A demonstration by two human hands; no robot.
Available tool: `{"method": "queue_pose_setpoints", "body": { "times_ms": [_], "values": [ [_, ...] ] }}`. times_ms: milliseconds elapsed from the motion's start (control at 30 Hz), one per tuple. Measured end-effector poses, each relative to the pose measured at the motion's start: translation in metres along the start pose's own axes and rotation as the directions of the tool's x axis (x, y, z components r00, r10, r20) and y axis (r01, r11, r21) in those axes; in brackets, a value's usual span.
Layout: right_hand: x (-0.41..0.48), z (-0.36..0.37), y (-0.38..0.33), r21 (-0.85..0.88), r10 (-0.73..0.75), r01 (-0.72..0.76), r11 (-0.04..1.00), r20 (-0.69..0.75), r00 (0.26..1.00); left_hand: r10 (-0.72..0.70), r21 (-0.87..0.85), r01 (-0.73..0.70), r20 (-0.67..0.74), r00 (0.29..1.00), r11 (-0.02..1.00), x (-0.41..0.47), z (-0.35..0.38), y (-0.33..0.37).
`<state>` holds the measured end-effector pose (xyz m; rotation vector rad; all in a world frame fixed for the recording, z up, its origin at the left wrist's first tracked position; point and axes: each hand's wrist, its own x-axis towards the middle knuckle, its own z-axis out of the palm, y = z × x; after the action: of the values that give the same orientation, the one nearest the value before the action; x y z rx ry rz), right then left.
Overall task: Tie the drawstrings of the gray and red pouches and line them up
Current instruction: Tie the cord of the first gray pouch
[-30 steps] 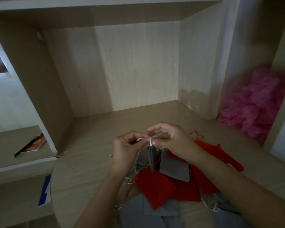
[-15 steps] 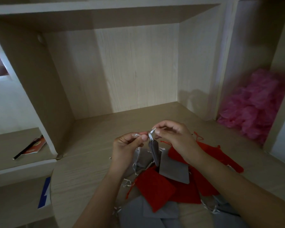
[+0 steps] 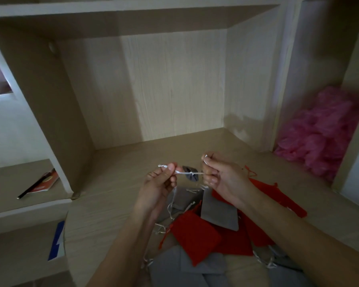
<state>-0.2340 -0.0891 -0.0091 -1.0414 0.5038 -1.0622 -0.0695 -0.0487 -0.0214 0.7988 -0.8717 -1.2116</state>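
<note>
Above the pile of pouches (image 3: 197, 233) on the counter (image 3: 112, 204), your left hand (image 3: 159, 184) is pinching one end of the white drawstring (image 3: 181, 172) with curled fingers. The gray pouch (image 3: 192, 176) is hanging on that taut cord, and your right hand (image 3: 224, 179) is gripping the other end. Uneven pulling is risking a slipped knot. Compared with half a second ago, your hands are standing farther apart, drawing the cord straight.
</note>
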Motion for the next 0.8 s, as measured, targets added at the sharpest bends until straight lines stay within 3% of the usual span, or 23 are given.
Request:
{"method": "queue_pose_setpoints", "body": {
  "times_ms": [233,400,500,567,633,700,800],
  "values": [
    [0.006,-0.013,-0.006,-0.035,-0.012,0.012,0.999,-0.006,1.0,-0.064,-0.087,0.066,0.018,0.998,0.994,0.002,0.0,-0.002],
    [0.007,-0.024,-0.009,-0.361,0.04,-0.005,0.933,0.091,0.995,-0.07,0.013,0.069,0.068,0.995,0.998,0.005,-0.005,-0.005],
    [0.003,-0.029,-0.019,-0.698,0.071,0.074,0.712,0.177,0.982,-0.078,0.08,0.068,0.121,0.99,0.994,0.007,-0.006,-0.004],
    [0.0,-0.028,-0.023,-0.834,0.092,0.115,0.54,0.195,0.977,-0.076,0.238,0.043,0.13,0.989,0.97,0.007,-0.008,-0.005],
    [-0.001,-0.028,-0.024,-0.935,0.077,0.163,0.315,0.196,0.977,-0.049,0.522,-0.021,0.121,0.991,0.853,0.008,-0.011,-0.012],
    [-0.001,-0.029,-0.022,-0.975,0.034,0.214,0.054,0.216,0.976,-0.035,0.7,-0.061,0.122,0.992,0.711,0.008,-0.013,-0.019],
    [0.001,-0.03,-0.019,-0.957,0.041,0.267,-0.116,0.264,0.964,-0.049,0.817,-0.086,0.138,0.989,0.57,0.006,-0.013,-0.021]
  ]
}}
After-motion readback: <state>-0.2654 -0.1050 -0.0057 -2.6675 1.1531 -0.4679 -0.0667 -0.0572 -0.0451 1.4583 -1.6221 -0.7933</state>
